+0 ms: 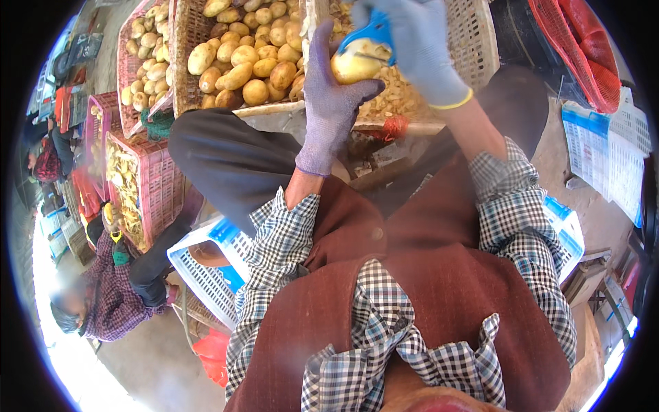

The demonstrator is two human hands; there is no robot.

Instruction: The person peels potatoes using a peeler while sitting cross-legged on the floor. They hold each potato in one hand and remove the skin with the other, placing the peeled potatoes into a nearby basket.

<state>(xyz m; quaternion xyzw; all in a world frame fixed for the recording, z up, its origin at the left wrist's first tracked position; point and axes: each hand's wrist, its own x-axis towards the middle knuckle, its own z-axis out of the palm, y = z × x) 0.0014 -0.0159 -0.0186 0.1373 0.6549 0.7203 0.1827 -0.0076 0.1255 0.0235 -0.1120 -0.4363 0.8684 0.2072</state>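
In a purple knitted glove, my left hand (329, 103) holds a pale yellow fruit (354, 69), probably a mango, between thumb and fingers. My right hand (430, 56), in a pale blue-grey glove with a yellow cuff, grips a blue peeler (378, 30). The peeler's blade lies against the fruit's upper right side. Both hands are over a plastic crate (468, 36) with peel scraps (394, 98) in it. To the left, whole yellow-brown fruits (244, 56) fill another crate (176, 67). My right fingers are blurred and partly cut off by the top edge.
Pink crates (162, 180) stand at the left, one holding peelings (122, 180). Beyond them sits another person (118, 298) with gloved hands. White-and-blue crates (605, 149) are at the right, below red netting (600, 77). My knees flank the peel crate's near edge.
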